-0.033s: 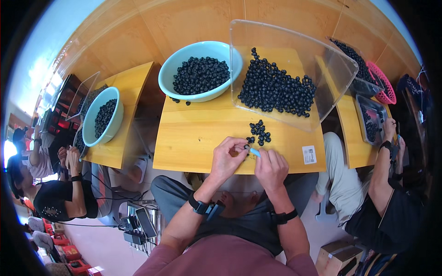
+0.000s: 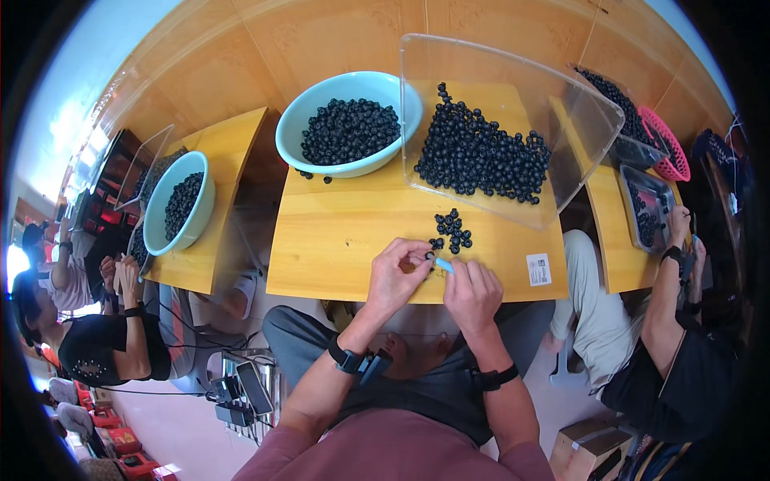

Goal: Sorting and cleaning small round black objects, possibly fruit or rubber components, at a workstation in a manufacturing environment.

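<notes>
Dark ball (image 2: 430, 256): pinched between thumb and fingertips of the left hand (image 2: 393, 276). Right hand (image 2: 472, 297): fingers gripping a blue tool (image 2: 443, 264), tip at the ball. This piece appears unfinished. More balls: loose cluster (image 2: 455, 240), 1 o'clock; clear tray (image 2: 581, 148), beyond; bowl (image 2: 292, 124), 11 o'clock. Finished share: cannot be determined

From my remote seat I see a basin (image 2: 289, 132) at the rear left of the middle table (image 2: 345, 228), small balls (image 2: 351, 132) in it, and a few on the tabletop beside its base. To its right sits a box (image 2: 585, 144) with more inside. Before the box lies a loose cluster (image 2: 455, 232), just beyond the left hand (image 2: 399, 272) and right hand (image 2: 473, 293). A second basin (image 2: 202, 212) sits on the left table (image 2: 233, 160); the right table (image 2: 622, 260) bears a tray (image 2: 633, 204), with a basket (image 2: 678, 156) behind it.
</notes>
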Demonstrator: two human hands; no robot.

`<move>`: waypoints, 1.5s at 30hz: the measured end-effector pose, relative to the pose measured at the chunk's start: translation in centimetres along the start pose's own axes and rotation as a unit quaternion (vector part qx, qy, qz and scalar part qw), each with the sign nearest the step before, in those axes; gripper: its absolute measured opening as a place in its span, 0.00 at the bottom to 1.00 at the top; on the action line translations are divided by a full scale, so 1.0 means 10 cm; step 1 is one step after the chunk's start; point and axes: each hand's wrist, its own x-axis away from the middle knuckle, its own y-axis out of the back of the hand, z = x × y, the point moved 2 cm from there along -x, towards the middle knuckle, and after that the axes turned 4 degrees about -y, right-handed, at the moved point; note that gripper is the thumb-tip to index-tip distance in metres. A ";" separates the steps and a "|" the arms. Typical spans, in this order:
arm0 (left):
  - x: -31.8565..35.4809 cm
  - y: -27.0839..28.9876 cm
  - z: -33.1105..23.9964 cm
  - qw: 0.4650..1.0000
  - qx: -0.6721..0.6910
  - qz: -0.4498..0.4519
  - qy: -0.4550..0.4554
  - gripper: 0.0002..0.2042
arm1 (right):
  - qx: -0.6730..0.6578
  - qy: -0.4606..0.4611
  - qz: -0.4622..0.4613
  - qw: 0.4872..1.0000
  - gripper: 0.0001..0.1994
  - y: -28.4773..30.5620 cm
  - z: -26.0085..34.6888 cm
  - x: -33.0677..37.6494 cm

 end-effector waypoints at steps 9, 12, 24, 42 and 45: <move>0.01 0.01 0.07 0.998 0.055 -0.017 0.040 0.14 | 0.001 -0.010 -0.003 1.000 0.08 -0.01 0.00 -0.01; 0.01 0.01 0.06 0.998 0.052 -0.014 0.045 0.14 | 0.002 -0.002 0.002 1.000 0.07 0.00 0.00 0.00; -0.01 0.01 -0.06 0.999 -0.030 -0.002 0.017 0.13 | -0.005 0.001 0.017 1.000 0.06 -0.01 -0.02 0.00; -0.62 0.66 -0.27 0.993 -0.073 -0.031 -0.088 0.09 | 0.028 -0.010 0.013 0.999 0.07 0.03 0.00 0.04; -1.14 0.98 -0.70 0.933 -0.222 -0.122 -0.256 0.16 | 0.023 -0.014 0.003 1.000 0.07 0.00 -0.03 0.09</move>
